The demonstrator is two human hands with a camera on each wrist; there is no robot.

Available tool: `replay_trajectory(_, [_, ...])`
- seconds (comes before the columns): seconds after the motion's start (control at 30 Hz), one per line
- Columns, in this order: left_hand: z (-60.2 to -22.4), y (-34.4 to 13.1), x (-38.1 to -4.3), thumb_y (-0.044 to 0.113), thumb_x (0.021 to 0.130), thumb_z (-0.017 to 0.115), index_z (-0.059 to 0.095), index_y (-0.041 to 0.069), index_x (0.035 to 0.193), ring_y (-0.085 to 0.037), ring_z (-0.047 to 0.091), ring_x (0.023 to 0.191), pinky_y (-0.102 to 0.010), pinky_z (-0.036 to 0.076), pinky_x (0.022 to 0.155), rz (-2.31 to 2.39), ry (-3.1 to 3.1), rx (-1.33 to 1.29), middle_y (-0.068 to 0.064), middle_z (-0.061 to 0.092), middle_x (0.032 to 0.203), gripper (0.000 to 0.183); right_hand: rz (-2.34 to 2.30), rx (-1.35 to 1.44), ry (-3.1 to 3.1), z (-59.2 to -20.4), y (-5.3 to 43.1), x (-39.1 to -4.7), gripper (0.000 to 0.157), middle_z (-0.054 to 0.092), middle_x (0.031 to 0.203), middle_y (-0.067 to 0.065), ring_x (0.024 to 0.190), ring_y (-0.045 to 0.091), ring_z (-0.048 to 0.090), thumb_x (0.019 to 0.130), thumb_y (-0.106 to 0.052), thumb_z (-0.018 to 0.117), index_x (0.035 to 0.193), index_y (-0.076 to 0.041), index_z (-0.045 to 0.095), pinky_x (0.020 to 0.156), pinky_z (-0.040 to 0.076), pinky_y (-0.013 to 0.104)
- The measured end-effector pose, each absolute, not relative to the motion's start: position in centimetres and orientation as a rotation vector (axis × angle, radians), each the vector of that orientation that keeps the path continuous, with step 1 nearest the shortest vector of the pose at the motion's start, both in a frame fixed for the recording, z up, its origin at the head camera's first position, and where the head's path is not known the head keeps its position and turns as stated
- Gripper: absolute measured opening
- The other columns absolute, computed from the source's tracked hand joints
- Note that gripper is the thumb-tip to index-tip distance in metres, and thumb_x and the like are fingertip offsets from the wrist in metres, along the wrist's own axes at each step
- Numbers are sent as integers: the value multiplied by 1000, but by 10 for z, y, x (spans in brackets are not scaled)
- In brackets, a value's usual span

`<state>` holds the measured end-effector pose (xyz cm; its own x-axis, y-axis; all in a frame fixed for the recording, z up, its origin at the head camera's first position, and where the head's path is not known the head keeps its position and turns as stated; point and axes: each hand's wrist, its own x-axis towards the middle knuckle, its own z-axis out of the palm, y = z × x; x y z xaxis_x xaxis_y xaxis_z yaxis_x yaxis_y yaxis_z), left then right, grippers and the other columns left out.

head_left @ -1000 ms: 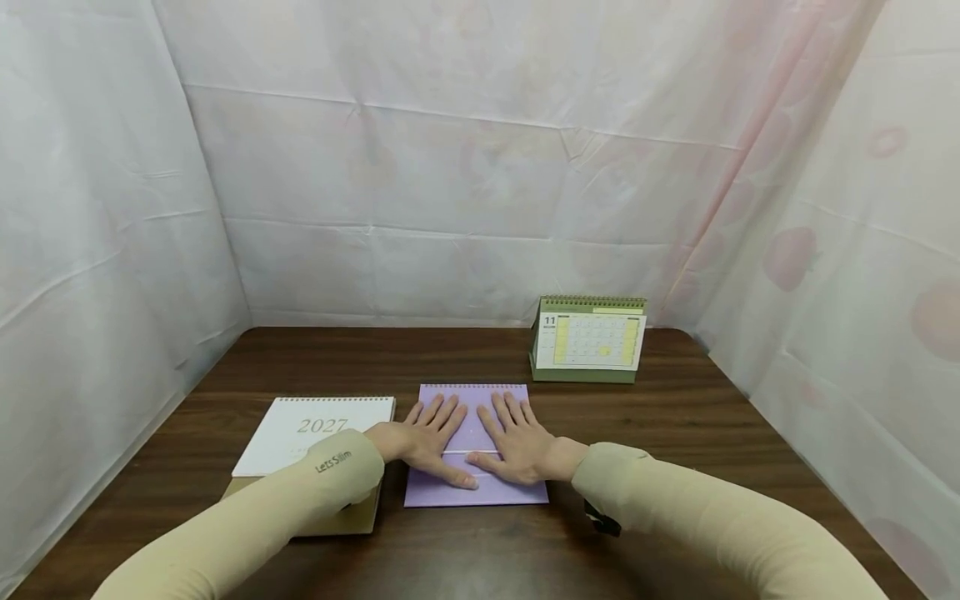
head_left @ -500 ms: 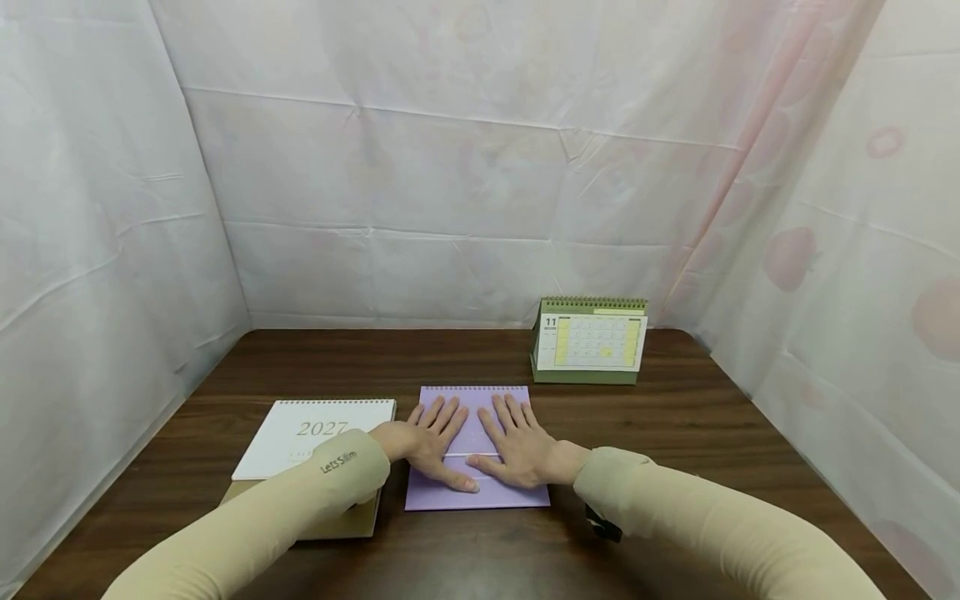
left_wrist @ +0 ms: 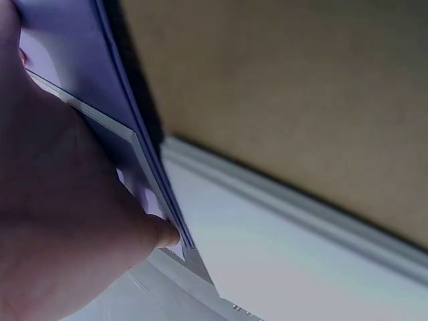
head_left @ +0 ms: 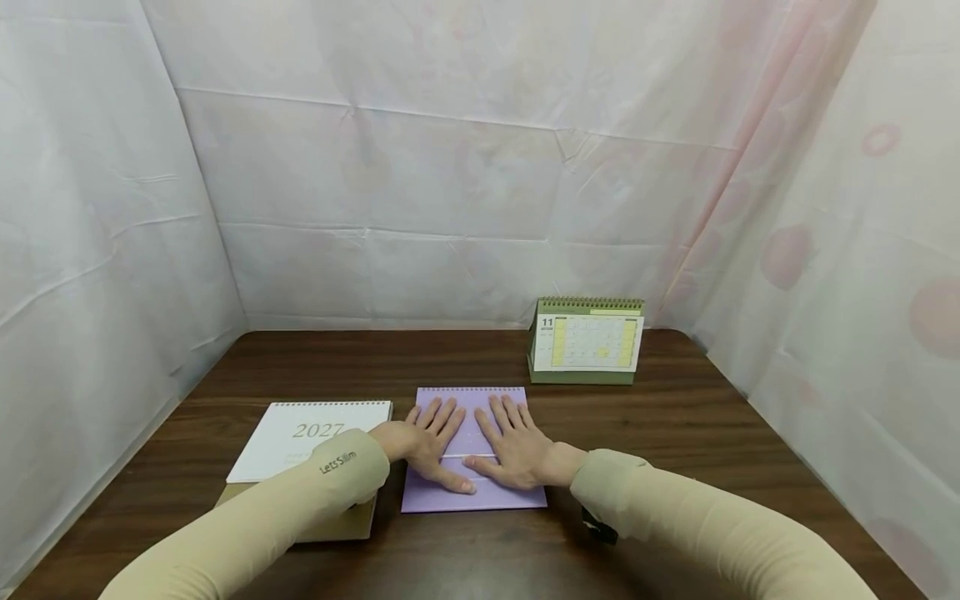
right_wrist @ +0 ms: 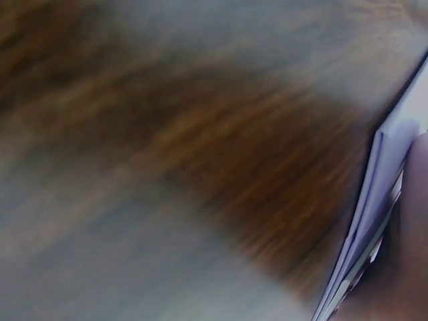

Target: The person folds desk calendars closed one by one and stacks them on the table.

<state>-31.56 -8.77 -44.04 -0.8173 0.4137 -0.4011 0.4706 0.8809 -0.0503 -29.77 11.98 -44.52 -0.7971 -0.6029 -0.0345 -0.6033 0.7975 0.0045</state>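
Observation:
A purple spiral-bound desk calendar (head_left: pixel 472 501) lies flat at the middle of the table, its coil along the far edge. My left hand (head_left: pixel 429 448) rests on its left half, fingers spread and pointing away. On the right half my right hand (head_left: pixel 519 452) lies the same way, with both thumbs turned inward. A pale line crosses the cover between the hands. In the left wrist view, the calendar's side edge (left_wrist: pixel 137 110) runs past the left hand (left_wrist: pixel 60 207). The right wrist view shows the layered purple edge (right_wrist: pixel 364 194) beside the right hand (right_wrist: pixel 401 267).
Left of the purple calendar lies a white 2027 desk calendar (head_left: pixel 300 421) on a tan base (head_left: pixel 348 525), partly under the left sleeve. A green desk calendar (head_left: pixel 588 342) stands upright at the back right. Pale curtains (head_left: pixel 420 167) surround the dark wooden table (head_left: pixel 360 358).

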Motion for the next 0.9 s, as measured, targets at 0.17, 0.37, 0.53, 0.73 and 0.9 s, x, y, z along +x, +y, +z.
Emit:
replay_trajectory(0.17, [-440, -87, -314, 97, 61, 41, -7, 23, 156, -24, -14, 151, -49, -1, 123, -252, 2664, 628, -1, -14, 164, 130, 53, -980, 2958, -443, 117, -295, 85, 10, 160, 27, 148, 45, 9, 96, -69, 23, 154, -8, 19, 118, 16, 60])
replay_trajectory(0.37, [-436, -86, -311, 96, 62, 42, -6, 22, 156, -25, -14, 151, -49, -1, 123, -231, 2662, 630, -2, -14, 164, 129, 84, -953, 2967, -443, 118, -295, 85, 10, 160, 25, 148, 44, 9, 95, -70, 22, 155, -10, 19, 118, 17, 59])
replay_trajectory(0.53, [-433, -86, -309, 97, 62, 40, -7, 20, 156, -26, -15, 150, -50, -2, 122, -224, 2647, 639, -4, -15, 163, 131, 74, -957, 2955, -446, 118, -296, 86, 8, 161, 25, 148, 44, 8, 95, -70, 22, 155, -10, 18, 118, 16, 59])
replay_trajectory(0.73, [-432, -86, -310, 97, 62, 41, -8, 21, 156, -27, -15, 150, -51, -2, 122, -213, 2659, 638, -4, -16, 163, 131, 75, -971, 2968, -448, 119, -300, 87, 7, 161, 24, 148, 44, 7, 94, -71, 20, 155, -10, 17, 118, 16, 60])
replay_trajectory(0.9, [-438, -86, -315, 97, 62, 42, -10, 22, 156, -27, -17, 150, -50, -3, 122, -216, 2654, 627, -3, -18, 163, 131, 34, -983, 2973, -448, 120, -300, 86, 10, 160, 26, 148, 45, 9, 95, -70, 25, 155, -9, 19, 117, 17, 61])
